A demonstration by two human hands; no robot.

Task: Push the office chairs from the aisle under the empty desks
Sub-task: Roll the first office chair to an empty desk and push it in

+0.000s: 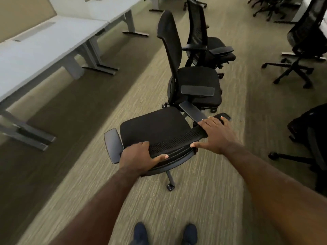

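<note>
**Both hands on the chair's backrest**

I see my left hand (139,159) curled around the top edge of the nearest office chair (155,128), thumb over the mesh. My right hand (215,135) lies half spread on that same edge, gripping it loosely. The chair stands in the carpeted aisle, seat facing away from me, backrest edge running left to right. The desks (44,43) line the left side.
</note>
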